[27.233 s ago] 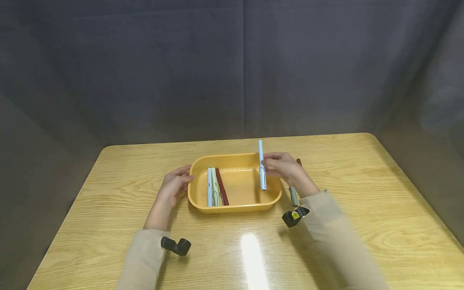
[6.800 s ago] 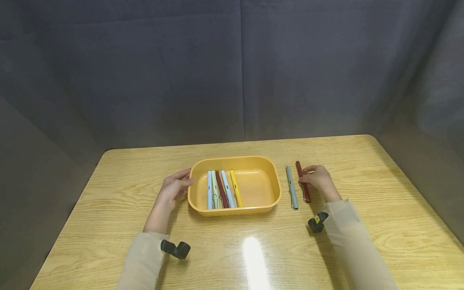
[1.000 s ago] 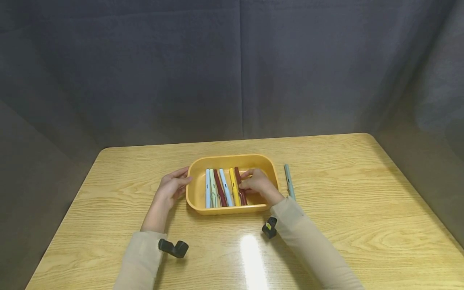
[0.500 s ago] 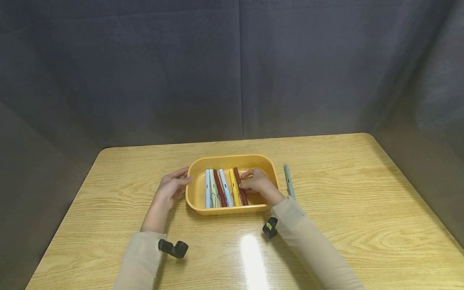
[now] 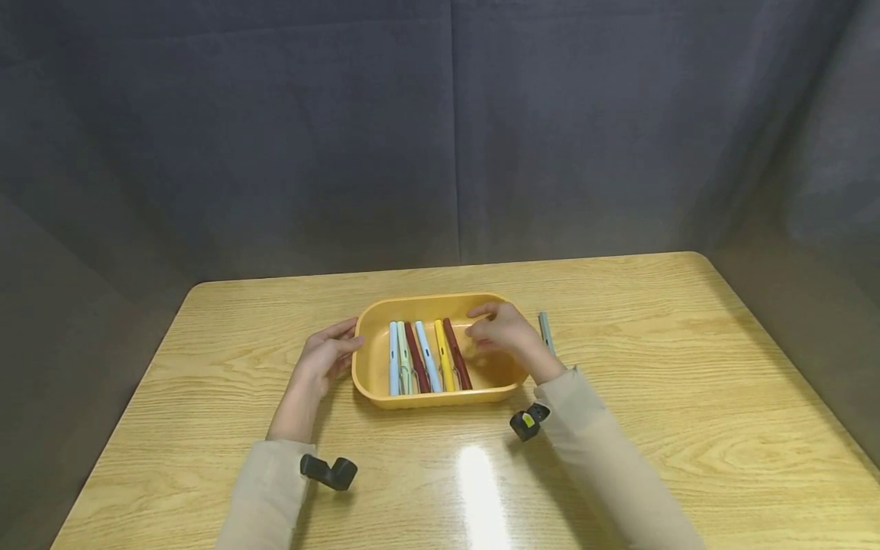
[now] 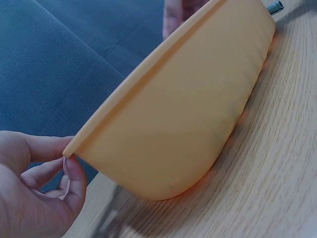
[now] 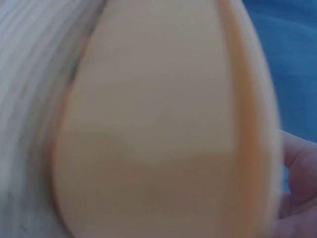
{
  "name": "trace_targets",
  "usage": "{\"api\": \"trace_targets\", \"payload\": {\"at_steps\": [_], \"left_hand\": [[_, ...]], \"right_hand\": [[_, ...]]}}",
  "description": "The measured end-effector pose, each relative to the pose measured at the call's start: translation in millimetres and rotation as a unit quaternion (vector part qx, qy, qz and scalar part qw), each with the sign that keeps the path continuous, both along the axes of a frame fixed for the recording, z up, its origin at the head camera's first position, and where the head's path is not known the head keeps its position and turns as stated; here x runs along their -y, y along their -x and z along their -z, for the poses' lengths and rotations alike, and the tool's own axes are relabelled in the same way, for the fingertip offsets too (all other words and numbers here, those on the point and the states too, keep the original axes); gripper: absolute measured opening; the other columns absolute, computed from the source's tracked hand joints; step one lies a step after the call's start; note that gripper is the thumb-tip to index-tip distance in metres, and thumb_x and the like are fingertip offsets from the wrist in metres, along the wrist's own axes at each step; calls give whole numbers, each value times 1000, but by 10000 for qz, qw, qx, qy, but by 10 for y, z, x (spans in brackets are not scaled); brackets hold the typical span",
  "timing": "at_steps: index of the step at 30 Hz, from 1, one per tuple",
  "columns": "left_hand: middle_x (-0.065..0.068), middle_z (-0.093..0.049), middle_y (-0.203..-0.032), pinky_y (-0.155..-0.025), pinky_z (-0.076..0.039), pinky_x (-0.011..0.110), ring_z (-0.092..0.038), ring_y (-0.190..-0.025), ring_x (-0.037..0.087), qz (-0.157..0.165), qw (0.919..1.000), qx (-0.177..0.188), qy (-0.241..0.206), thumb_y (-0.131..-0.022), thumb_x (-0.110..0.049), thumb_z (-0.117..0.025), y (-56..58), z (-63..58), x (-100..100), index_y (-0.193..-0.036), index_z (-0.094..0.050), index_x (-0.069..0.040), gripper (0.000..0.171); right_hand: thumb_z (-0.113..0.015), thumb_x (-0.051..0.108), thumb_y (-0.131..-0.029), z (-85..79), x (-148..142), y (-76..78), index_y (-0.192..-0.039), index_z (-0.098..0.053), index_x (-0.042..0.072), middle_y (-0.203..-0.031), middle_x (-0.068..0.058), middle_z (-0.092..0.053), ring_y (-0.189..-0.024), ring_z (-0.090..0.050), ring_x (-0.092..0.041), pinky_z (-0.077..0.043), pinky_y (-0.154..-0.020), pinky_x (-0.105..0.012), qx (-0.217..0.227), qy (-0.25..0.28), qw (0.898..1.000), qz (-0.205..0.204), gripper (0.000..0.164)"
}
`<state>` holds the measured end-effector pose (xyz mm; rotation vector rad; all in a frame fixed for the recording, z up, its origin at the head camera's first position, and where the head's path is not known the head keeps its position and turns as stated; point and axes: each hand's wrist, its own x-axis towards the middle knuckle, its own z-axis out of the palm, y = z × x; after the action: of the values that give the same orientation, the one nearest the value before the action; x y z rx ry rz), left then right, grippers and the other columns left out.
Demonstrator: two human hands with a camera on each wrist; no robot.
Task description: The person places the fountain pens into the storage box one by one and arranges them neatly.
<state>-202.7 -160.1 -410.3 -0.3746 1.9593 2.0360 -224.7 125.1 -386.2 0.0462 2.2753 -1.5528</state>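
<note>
My left hand (image 5: 326, 357) pinches the left rim of a yellow-orange plastic tray (image 5: 440, 399); the left wrist view shows thumb and fingers on that rim. Side by side in the tray's left and middle lie a light blue pen (image 5: 394, 357), a light green pen (image 5: 404, 357), a dark red pen (image 5: 416, 357), another light blue pen (image 5: 428, 356), a yellow pen (image 5: 444, 356) and a second dark red pen (image 5: 457, 354). Above the tray's right part, my right hand (image 5: 507, 334) holds nothing, fingers apart from the pens. A grey-green pen (image 5: 546, 331) lies outside, partly hidden by the right wrist.
The wooden table (image 5: 687, 397) extends around the tray, with a dark grey curtain (image 5: 330, 153) behind it and at both sides. Small black cameras sit on the left wrist (image 5: 330, 471) and the right wrist (image 5: 528, 422).
My right hand has let go of the rightmost dark red pen and moved up and to the right. That pen stays in the tray, leaning slightly left. The left hand has not moved.
</note>
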Motion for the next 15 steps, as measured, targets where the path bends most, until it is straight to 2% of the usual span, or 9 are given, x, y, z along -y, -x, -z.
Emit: {"api": "trace_targets", "payload": {"at_steps": [3, 5, 8, 12, 15], "left_hand": [[11, -39, -150, -79, -49, 9, -56, -100, 1, -49, 10000, 35, -8, -94, -4, -55, 7, -2, -7, -146, -38, -8, 55], [10, -38, -151, -78, -49, 9, -55, -98, -1, -78, 10000, 44, -5, -94, -4, -55, 11, -3, -11, -146, -38, -8, 55], [9, -38, -152, -77, -48, 8, -54, -98, -2, -92, 9999, 53, 3, -94, -4, -56, 17, 1, -10, -146, -38, -8, 55], [10, -39, -151, -77, -48, 8, -55, -98, -2, -78, 10000, 51, 7, -94, -3, -55, 13, 5, -5, -146, -38, -8, 55], [10, -39, -151, -79, -49, 9, -56, -99, 0, -57, 10000, 35, -11, -94, -3, -55, 11, 7, 1, -146, -38, -7, 54]], "right_hand": [[-58, 3, -86, -101, -70, -12, -132, -48, -7, -99, -9, -60, -92, -62, -24, -56, -91, -39, -145, 35, 9999, -44, 48], [-57, 4, -87, -169, -141, -8, -134, -47, -7, -104, -11, -58, -93, -62, -23, -54, -94, -40, -219, 62, 9997, -58, 49], [-55, 4, -89, -258, -270, 1, -136, -44, -6, -113, -16, -58, -100, -62, -26, -53, -96, -38, -250, 86, 9996, 22, 50], [-54, 8, -91, -335, -455, 19, -138, -43, -4, -116, -15, -57, -106, -60, -27, -54, -96, -34, -267, -16, 9994, 204, 50], [-55, 11, -92, -355, -586, 32, -138, -43, -3, -115, -12, -56, -102, -59, -21, -54, -94, -30, -255, -89, 9991, 324, 50]]}}
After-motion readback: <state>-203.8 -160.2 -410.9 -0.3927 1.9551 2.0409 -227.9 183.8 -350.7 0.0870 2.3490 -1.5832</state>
